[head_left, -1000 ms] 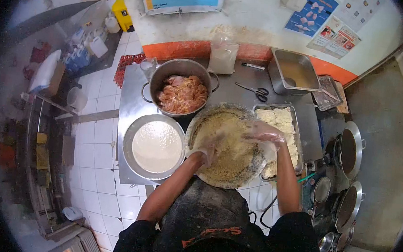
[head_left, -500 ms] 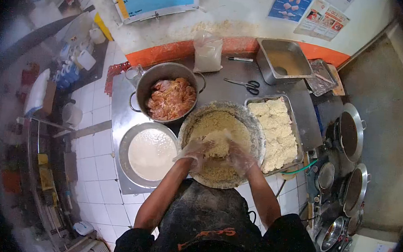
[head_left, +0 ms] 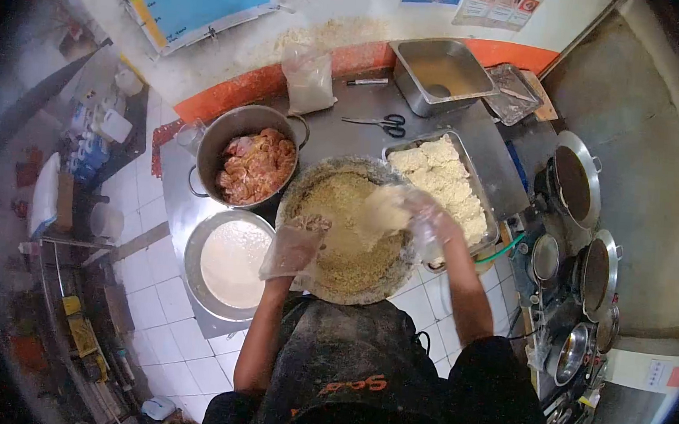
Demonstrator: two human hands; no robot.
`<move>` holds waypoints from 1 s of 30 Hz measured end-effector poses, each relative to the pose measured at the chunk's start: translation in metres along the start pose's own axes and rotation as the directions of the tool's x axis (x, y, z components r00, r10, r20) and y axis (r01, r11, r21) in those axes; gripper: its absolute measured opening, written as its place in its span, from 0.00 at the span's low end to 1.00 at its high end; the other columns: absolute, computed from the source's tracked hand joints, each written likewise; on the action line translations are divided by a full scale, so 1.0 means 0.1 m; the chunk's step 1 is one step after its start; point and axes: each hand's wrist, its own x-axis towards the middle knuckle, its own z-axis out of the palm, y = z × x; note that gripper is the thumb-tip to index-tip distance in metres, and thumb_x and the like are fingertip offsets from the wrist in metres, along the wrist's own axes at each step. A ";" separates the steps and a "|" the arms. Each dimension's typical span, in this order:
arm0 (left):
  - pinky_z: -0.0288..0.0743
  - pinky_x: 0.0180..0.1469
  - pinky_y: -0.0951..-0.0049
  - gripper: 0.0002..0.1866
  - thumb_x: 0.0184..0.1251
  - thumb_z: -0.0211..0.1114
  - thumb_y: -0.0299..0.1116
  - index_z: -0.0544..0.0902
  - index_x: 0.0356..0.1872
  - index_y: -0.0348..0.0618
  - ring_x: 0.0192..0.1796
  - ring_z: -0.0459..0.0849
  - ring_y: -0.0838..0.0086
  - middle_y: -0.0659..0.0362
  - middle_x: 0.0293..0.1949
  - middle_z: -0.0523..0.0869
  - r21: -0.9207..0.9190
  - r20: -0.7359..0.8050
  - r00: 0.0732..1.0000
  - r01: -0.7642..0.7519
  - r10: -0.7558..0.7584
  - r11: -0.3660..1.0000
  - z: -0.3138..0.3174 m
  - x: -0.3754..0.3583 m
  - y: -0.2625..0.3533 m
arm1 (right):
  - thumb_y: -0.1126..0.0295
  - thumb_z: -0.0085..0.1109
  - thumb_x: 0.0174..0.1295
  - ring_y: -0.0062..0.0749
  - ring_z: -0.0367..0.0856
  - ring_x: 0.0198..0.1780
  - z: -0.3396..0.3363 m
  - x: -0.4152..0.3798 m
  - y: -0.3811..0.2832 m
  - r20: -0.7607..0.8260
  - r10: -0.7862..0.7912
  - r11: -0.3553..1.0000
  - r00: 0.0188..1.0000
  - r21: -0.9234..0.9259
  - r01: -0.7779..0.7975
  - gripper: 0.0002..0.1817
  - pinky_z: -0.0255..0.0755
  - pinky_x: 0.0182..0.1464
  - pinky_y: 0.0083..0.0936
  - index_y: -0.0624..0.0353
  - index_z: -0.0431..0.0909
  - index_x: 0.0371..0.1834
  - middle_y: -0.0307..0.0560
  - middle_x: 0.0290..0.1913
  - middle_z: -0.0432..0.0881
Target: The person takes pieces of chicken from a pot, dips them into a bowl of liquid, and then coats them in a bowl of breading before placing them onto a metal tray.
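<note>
In the head view, a crumb-filled round basin [head_left: 341, 293] sits against the person's apron [head_left: 344, 356], at the near edge of the steel table [head_left: 340, 104]. Above its right half is a pale coated piece [head_left: 381, 214], blurred, touching the fingers of the right hand [head_left: 428, 217], which wears clear plastic; the blur makes it impossible to tell whether they grip it. The left hand [head_left: 297, 248], also in plastic, is released over the basin's left rim, fingers loosely bent.

Left of the basin stands a wide bowl of white batter [head_left: 233, 261]; behind and left, a two-handled pot [head_left: 214, 134] of raw meat [head_left: 255, 165]. Right of the basin, a tray [head_left: 479, 183] carries coated pieces [head_left: 442, 180]. Behind the basin lie scissors [head_left: 394, 125], a marker [head_left: 367, 81] and a bag of white powder [head_left: 308, 82], with a deep steel pan [head_left: 424, 97] farther right.
</note>
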 end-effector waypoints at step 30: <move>0.84 0.36 0.72 0.30 0.75 0.70 0.51 0.81 0.66 0.38 0.38 0.92 0.74 0.55 0.48 0.92 -0.804 0.376 0.707 0.570 -0.599 0.168 -0.12 0.21 1.13 | 0.55 0.61 0.74 0.40 0.79 0.70 -1.40 0.17 -1.33 -0.024 -0.134 0.836 0.991 -0.539 0.100 0.33 0.75 0.67 0.31 0.60 0.70 0.78 0.47 0.76 0.75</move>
